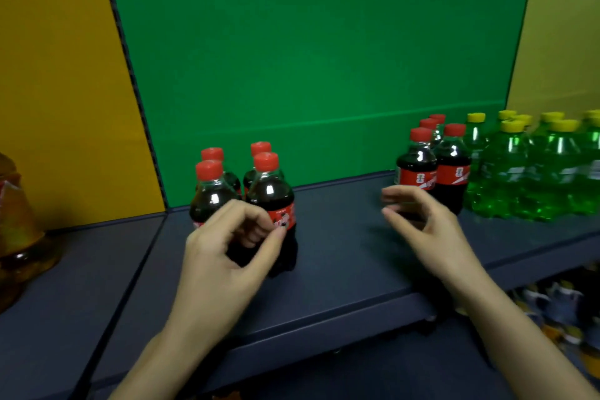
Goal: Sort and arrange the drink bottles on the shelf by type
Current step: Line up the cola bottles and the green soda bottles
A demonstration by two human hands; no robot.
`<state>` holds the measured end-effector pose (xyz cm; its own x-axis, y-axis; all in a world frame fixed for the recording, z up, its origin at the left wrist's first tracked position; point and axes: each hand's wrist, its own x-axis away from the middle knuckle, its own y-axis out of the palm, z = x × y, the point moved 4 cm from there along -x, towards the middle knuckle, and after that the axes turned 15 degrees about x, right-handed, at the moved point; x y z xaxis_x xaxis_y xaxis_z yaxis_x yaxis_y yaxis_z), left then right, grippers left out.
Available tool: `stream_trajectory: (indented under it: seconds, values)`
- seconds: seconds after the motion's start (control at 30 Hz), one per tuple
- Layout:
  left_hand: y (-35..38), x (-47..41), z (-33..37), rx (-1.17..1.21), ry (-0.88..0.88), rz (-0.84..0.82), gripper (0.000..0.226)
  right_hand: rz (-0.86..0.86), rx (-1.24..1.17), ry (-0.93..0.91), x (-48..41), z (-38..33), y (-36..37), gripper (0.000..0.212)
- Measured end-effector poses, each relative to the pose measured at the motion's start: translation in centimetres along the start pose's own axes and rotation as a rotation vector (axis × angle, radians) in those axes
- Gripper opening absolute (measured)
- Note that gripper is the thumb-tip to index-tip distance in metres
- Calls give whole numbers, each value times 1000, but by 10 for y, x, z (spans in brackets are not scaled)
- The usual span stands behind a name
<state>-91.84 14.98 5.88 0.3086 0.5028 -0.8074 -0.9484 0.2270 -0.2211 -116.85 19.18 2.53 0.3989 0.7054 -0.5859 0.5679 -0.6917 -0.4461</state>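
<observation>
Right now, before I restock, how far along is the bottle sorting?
Done: green bottles grouped at the right, four colas beside them. In hand: left hand curled at a separate cola cluster, grip unclear; right hand holds nothing. Left: probably joining the two cola groups.

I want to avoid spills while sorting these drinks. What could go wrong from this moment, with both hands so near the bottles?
1. The left cola group stands tightly packed right behind the left hand; pulling one bottle could topple its neighbours.
2. The right hand hovers beside the right cola group, which stands close against the green bottles; a sideways nudge might knock several over.
</observation>
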Motion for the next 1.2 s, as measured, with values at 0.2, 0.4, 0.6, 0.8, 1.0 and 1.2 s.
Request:
stream_trajectory:
  seconds: [0.2, 0.4, 0.6, 0.8, 1.0, 1.2]
  values:
    - [97, -25, -12, 31, -72, -139, 18, 180, 116, 61, -30, 62, -74, 35]
    - [195, -50, -51, -67, -307, -178, 50, 35, 197, 103, -55, 119, -92, 59]
    - [242, -75, -77, -77, -467, -87, 74, -48, 271, 36, -64, 128, -73, 67]
    - [241, -77, -83, -80, -503, -55, 64, -111, 317, 40, -69, 132, -60, 75]
    - [202, -57, -78, -73, -521, -23, 68, -224, 296, -32, -63, 117, -48, 70]
    - [152, -43, -82, -166, -523, 84, 68, -379, 214, -89, -64, 84, -8, 69]
